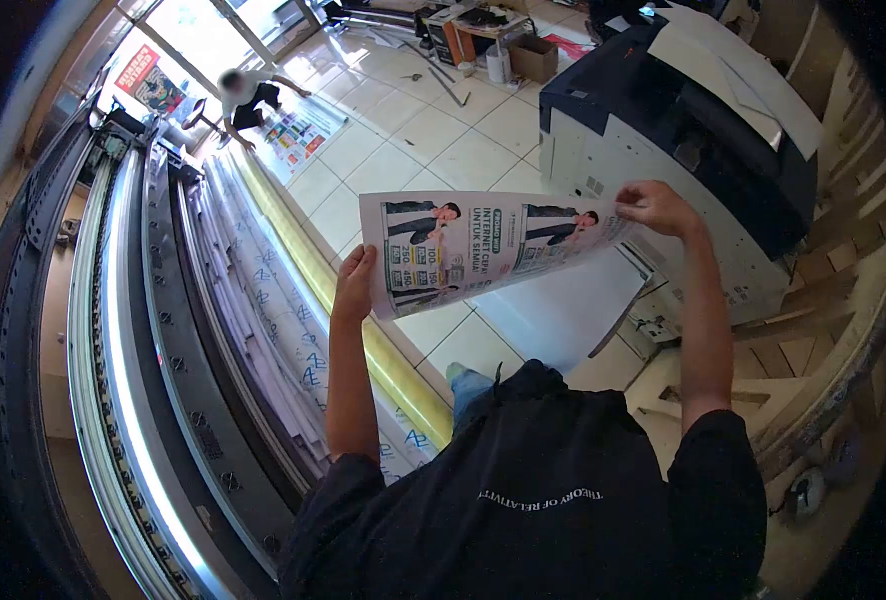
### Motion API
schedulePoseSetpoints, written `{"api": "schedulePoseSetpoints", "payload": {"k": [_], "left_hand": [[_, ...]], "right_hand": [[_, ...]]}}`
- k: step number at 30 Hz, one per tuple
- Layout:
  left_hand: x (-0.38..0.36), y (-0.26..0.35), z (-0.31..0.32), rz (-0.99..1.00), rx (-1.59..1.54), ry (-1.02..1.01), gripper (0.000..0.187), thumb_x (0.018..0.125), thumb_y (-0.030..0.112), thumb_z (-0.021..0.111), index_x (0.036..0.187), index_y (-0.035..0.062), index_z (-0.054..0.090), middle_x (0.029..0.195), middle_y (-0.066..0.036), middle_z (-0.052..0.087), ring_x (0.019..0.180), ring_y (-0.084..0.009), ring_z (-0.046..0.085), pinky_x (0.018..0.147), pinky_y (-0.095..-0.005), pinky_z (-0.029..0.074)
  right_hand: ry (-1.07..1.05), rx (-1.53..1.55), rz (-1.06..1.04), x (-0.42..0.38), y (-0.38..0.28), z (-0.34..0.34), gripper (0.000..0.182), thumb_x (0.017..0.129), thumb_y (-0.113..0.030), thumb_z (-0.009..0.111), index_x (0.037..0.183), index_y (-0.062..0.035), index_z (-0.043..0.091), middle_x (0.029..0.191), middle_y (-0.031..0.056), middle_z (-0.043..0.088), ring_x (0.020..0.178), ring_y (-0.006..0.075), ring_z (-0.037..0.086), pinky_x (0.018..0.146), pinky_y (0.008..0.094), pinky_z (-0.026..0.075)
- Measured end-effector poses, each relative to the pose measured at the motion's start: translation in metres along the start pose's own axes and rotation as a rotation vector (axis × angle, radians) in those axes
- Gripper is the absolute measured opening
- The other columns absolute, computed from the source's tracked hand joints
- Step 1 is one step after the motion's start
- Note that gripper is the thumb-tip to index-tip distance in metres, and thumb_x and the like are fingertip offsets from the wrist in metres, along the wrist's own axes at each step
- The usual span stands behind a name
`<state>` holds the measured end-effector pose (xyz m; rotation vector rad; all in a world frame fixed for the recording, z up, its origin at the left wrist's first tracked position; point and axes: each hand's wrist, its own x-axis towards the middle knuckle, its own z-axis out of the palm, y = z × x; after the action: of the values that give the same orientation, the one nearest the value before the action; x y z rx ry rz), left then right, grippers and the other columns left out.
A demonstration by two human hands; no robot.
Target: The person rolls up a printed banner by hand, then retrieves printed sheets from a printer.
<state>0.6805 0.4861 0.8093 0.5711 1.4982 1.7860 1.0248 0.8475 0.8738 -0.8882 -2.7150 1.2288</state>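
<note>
A large printed sheet [493, 245] with repeated pictures of a person and bold advert text is stretched out in front of me at chest height. Its left edge is gripped by my left hand [356, 283], thumb on the printed face. At the upper right corner, my right hand [660, 209] pinches the sheet between thumb and fingers. The paper bows slightly and curls towards the right. Below it, a blank pale sheet [573, 300] extends from the side of the big printer [653, 150].
A long wide-format machine [178, 370] and rolls of material, one yellow [383, 365], run along my left. Another person [248, 95] crouches over a colourful print [301, 130] on the tiled floor. A cardboard box [533, 58] stands at the back.
</note>
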Motion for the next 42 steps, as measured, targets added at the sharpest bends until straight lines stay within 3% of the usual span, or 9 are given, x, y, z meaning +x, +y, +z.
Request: {"api": "schedulePoseSetpoints", "payload": {"k": [5,7,12,18,28,35,38,40,42], "left_hand": [[-0.010,0.000,-0.021,0.071,0.009,0.068,0.024,0.093,0.021,0.050,0.103,0.0010,0.058,0.092,-0.004,0.063,0.079,-0.0115,0.060,0.070,-0.0229,0.049],[-0.019,-0.005,-0.050,0.080,0.022,0.195,0.034,0.094,0.026,0.048,0.111,-0.0029,0.053,0.096,-0.010,0.062,0.082,-0.0164,0.061,0.071,-0.0258,0.050],[-0.060,-0.006,-0.067,0.103,-0.066,0.199,0.035,0.094,0.026,0.047,0.114,-0.0023,0.051,0.099,-0.009,0.061,0.085,-0.0150,0.060,0.072,-0.0256,0.050],[-0.079,-0.029,-0.065,0.068,0.073,0.242,0.028,0.096,0.024,0.045,0.104,-0.0006,0.056,0.089,-0.003,0.062,0.077,-0.0108,0.058,0.068,-0.0235,0.048],[-0.087,-0.002,-0.045,0.113,0.361,0.340,0.022,0.096,0.018,0.046,0.095,-0.0006,0.058,0.082,-0.001,0.060,0.074,-0.0058,0.051,0.066,-0.0204,0.042],[-0.049,-0.025,-0.067,0.180,-0.096,0.411,0.026,0.095,0.022,0.046,0.106,0.0000,0.054,0.092,-0.006,0.061,0.081,-0.0136,0.058,0.075,-0.0261,0.049],[-0.025,-0.041,-0.064,0.071,-0.565,0.553,0.028,0.095,0.019,0.044,0.116,0.0007,0.047,0.104,-0.010,0.059,0.091,-0.0216,0.059,0.079,-0.0313,0.050],[-0.014,-0.076,-0.085,0.062,-0.615,0.478,0.024,0.094,0.017,0.047,0.114,0.0049,0.047,0.103,-0.008,0.058,0.093,-0.0190,0.059,0.080,-0.0321,0.051],[-0.011,-0.078,-0.093,0.002,-0.623,0.460,0.022,0.093,0.015,0.049,0.114,0.0073,0.047,0.104,-0.007,0.058,0.093,-0.0181,0.059,0.079,-0.0330,0.051]], "right_hand": [[-0.157,-0.107,-0.015,-0.003,0.021,-0.028,0.040,0.069,-0.013,0.071,0.104,0.0036,0.060,0.100,0.0141,0.065,0.090,0.0200,0.061,0.087,0.0336,0.046],[-0.287,0.228,-0.069,-0.011,0.001,-0.032,0.036,0.071,-0.013,0.070,0.103,0.0016,0.061,0.099,0.0133,0.065,0.090,0.0204,0.061,0.087,0.0350,0.047],[-0.139,0.614,-0.222,-0.009,-0.009,0.002,0.033,0.081,-0.021,0.065,0.108,-0.0031,0.059,0.105,0.0096,0.061,0.097,0.0208,0.058,0.089,0.0354,0.045],[-0.208,0.556,0.183,0.039,0.024,0.112,0.034,0.086,-0.028,0.060,0.113,-0.0093,0.056,0.105,0.0043,0.059,0.094,0.0159,0.056,0.083,0.0321,0.045],[-0.468,0.627,0.392,-0.006,0.074,0.282,0.037,0.088,-0.031,0.056,0.117,-0.0084,0.053,0.105,0.0055,0.060,0.092,0.0170,0.057,0.079,0.0349,0.047],[-0.674,0.741,0.591,-0.043,0.067,0.374,0.036,0.090,-0.034,0.055,0.117,-0.0103,0.054,0.110,0.0059,0.059,0.093,0.0168,0.058,0.076,0.0321,0.049],[-0.611,0.842,0.691,-0.030,0.000,0.371,0.047,0.091,-0.046,0.047,0.120,-0.0091,0.051,0.114,0.0077,0.057,0.099,0.0187,0.055,0.080,0.0347,0.047],[-0.643,1.577,0.661,-0.010,-0.017,0.392,0.061,0.090,-0.057,0.037,0.124,-0.0077,0.048,0.118,0.0098,0.055,0.103,0.0220,0.053,0.085,0.0375,0.045],[-0.445,1.602,0.677,0.018,-0.047,0.401,0.070,0.087,-0.063,0.034,0.127,-0.0061,0.045,0.122,0.0123,0.053,0.108,0.0253,0.051,0.088,0.0394,0.043]]}}
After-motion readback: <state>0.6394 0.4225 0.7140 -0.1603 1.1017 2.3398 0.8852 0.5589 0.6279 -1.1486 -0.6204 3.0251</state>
